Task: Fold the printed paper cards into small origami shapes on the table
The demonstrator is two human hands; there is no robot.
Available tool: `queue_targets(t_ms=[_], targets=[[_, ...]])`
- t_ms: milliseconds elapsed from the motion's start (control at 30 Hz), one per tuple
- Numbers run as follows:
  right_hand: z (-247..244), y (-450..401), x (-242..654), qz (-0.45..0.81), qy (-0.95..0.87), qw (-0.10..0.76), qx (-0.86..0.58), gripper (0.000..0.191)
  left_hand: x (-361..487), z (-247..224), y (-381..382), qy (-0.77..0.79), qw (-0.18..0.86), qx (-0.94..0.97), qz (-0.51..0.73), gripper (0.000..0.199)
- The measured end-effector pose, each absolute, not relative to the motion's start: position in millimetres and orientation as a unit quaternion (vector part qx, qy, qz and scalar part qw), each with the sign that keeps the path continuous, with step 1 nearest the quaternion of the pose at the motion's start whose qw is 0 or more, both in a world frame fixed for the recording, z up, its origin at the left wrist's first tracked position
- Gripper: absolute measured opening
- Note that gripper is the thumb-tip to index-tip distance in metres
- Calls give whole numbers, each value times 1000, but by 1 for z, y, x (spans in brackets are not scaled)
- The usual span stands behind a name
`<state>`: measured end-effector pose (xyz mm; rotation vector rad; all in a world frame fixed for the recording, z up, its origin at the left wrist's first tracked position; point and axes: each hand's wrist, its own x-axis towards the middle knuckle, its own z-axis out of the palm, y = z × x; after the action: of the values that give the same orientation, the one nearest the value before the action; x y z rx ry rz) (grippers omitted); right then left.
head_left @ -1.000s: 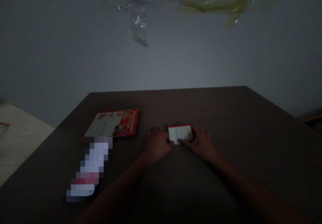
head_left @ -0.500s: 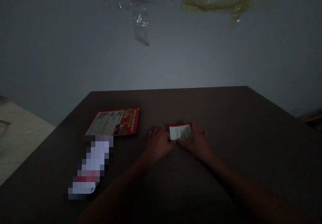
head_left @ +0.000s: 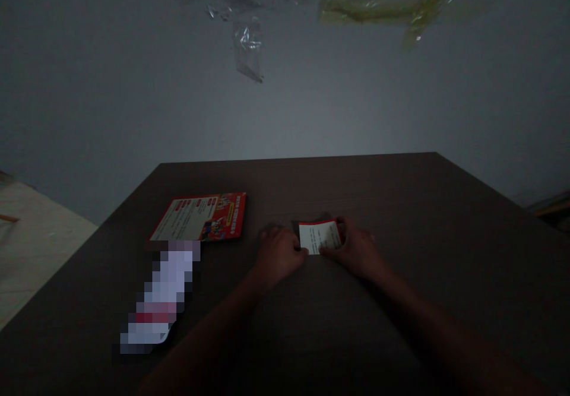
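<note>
A small folded leaflet [head_left: 315, 238], white with printed lines and a red edge, lies between my hands at the middle of the dark table. My left hand [head_left: 280, 254] is closed at its left side, with the thumb at the lower left corner. On the other side, my right hand [head_left: 360, 250] pinches the right part, its thumb on the lower edge and its fingers at the upper right corner. Both sets of fingers partly hide the leaflet's sides.
A red and white printed sheet or booklet [head_left: 196, 218] lies to the left on the table [head_left: 307, 182]. Nearer to me is a pixelated, light-coloured long object [head_left: 164, 292]. Behind the table rises a grey wall [head_left: 294, 111] with yellow tape [head_left: 374, 10] and clear tape [head_left: 248, 48].
My right hand has shifted slightly to the right, its thumb moving away from my left thumb. More of the leaflet's lower edge shows. My left hand has barely moved.
</note>
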<state>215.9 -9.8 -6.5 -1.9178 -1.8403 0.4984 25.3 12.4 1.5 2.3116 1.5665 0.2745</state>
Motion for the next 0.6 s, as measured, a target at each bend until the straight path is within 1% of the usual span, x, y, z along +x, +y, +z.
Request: queue_targets(t_ms=[167,300,600], targets=[[-5,-9,221,194,-660,210,-695,64,25,1,13,549,164,814,100,18],[-1,-10,229,232,-643,200,-701,59,27,5,12,552,168,811,91,18],[-1,-10,235,251,-639,195,-701,57,24,6,12,560,169,807,81,19]])
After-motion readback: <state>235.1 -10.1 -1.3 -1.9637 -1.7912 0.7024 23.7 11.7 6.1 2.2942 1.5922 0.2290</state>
